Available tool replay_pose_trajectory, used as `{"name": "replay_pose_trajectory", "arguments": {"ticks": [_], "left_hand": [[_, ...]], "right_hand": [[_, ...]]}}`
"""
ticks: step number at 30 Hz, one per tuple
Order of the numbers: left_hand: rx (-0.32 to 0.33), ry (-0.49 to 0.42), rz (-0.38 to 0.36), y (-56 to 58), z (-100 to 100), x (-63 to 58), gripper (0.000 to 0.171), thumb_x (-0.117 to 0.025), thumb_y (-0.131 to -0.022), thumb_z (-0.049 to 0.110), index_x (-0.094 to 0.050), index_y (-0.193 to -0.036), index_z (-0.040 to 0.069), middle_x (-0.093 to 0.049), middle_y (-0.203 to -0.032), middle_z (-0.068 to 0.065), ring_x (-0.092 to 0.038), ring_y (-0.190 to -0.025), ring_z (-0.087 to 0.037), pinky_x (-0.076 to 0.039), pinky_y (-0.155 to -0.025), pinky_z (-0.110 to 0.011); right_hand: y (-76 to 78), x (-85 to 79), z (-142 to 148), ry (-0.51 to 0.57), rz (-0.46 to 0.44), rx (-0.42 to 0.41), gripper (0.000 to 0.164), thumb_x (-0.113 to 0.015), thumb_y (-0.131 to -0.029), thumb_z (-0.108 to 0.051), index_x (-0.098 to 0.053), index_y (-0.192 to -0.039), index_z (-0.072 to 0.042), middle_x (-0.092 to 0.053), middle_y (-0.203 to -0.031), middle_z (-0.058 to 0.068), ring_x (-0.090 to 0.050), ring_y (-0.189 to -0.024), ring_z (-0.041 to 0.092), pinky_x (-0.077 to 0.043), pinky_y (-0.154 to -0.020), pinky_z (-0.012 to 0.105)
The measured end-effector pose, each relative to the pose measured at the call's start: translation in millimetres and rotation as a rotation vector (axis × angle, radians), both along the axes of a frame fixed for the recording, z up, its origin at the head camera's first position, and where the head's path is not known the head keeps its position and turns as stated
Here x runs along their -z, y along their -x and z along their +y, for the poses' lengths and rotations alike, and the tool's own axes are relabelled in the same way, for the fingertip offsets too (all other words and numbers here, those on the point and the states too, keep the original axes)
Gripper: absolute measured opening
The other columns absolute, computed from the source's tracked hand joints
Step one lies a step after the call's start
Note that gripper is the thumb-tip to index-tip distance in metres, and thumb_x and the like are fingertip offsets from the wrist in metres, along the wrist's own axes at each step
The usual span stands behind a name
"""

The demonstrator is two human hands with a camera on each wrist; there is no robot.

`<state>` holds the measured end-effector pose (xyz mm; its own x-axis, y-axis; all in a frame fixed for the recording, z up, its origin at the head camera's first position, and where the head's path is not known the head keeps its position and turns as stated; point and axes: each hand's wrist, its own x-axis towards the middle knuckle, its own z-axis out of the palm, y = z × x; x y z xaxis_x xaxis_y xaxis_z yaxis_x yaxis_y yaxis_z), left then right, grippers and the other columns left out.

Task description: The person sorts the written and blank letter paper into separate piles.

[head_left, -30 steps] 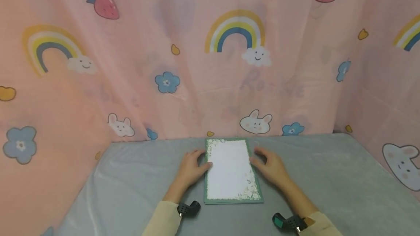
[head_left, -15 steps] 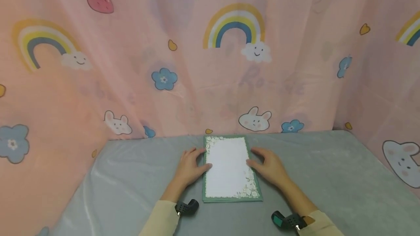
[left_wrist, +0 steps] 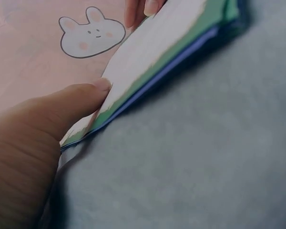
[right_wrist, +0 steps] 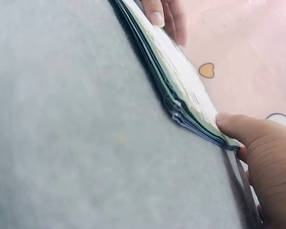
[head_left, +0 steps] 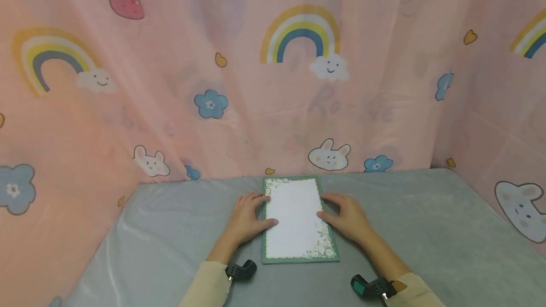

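Observation:
A stack of green paper sheets [head_left: 294, 221] lies flat on the grey cloth, its top sheet white in the middle with a green border and white flowers at two corners. Its layered edges [right_wrist: 176, 107] show in the right wrist view. My left hand [head_left: 245, 217] grips the left long side, thumb [left_wrist: 93, 95] on the top sheet and fingers at the edge. Opposite it, my right hand [head_left: 350, 214] holds the right side, thumb [right_wrist: 238, 126] on top near the edge. The fingertips under the right edge are partly hidden.
Grey cloth [head_left: 426, 231] covers the table on both sides of the stack. A pink curtain [head_left: 239, 146] printed with rainbows, rabbits and flowers hangs right behind the table's back edge. Black devices [head_left: 241, 270] are strapped on both wrists.
Both thumbs have moved inward over the top sheet, and the left fingertips now overlap its left edge. The head view has shifted slightly; the stack stays in about the same place.

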<state>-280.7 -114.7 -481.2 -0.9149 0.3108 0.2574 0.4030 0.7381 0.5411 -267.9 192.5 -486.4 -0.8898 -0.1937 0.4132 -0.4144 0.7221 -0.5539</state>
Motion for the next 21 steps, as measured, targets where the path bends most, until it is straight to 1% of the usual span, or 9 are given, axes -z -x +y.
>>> {"name": "replay_pose_trajectory", "arguments": {"ticks": [4,8,12,18,21], "left_hand": [[0.001,0.007,-0.003,-1.5,0.7,0.7,0.064,-0.08,-0.081,0.049,-0.064,-0.134,0.018,-0.057,-0.146,-0.012,-0.047,-0.142,-0.033,-0.022,-0.122,-0.062],[0.011,0.008,-0.005,-2.1,1.5,-0.1,0.063,-0.079,-0.083,0.049,-0.064,-0.135,0.018,-0.056,-0.147,-0.012,-0.045,-0.143,-0.034,-0.021,-0.122,-0.062],[0.018,0.004,0.0,-1.6,1.2,-0.8,0.061,-0.08,-0.083,0.047,-0.065,-0.134,0.017,-0.056,-0.147,-0.013,-0.046,-0.142,-0.035,-0.022,-0.122,-0.063],[0.009,0.011,0.01,-2.1,-0.7,-0.8,0.061,-0.08,-0.082,0.047,-0.066,-0.133,0.017,-0.057,-0.147,-0.013,-0.048,-0.14,-0.035,-0.024,-0.121,-0.061],[0.005,0.007,0.007,-3.2,-1.5,-0.6,0.061,-0.08,-0.082,0.047,-0.066,-0.132,0.016,-0.057,-0.147,-0.013,-0.047,-0.14,-0.035,-0.025,-0.121,-0.06]], "right_hand": [[-1.6,1.0,0.8,0.017,-0.022,0.013,0.048,-0.082,-0.083,-0.026,-0.07,-0.125,-0.005,-0.069,-0.128,0.021,-0.061,-0.123,0.043,-0.046,-0.104,0.061],[-3.5,0.1,0.9,0.05,-0.024,0.015,0.046,-0.083,-0.082,-0.023,-0.072,-0.123,-0.005,-0.069,-0.127,0.022,-0.062,-0.121,0.044,-0.047,-0.103,0.061],[-4.2,-1.3,-0.2,0.084,-0.012,-0.001,0.043,-0.084,-0.081,-0.019,-0.073,-0.12,-0.004,-0.072,-0.124,0.018,-0.065,-0.119,0.041,-0.049,-0.101,0.057],[-4.0,-2.4,-3.3,0.143,-0.005,-0.007,0.035,-0.083,-0.081,-0.012,-0.075,-0.115,-0.008,-0.075,-0.119,0.012,-0.068,-0.115,0.035,-0.052,-0.098,0.053],[-3.1,-1.7,-3.9,0.179,0.01,-0.017,0.032,-0.083,-0.08,-0.007,-0.076,-0.112,-0.007,-0.077,-0.113,0.011,-0.07,-0.109,0.033,-0.055,-0.093,0.047]]}}
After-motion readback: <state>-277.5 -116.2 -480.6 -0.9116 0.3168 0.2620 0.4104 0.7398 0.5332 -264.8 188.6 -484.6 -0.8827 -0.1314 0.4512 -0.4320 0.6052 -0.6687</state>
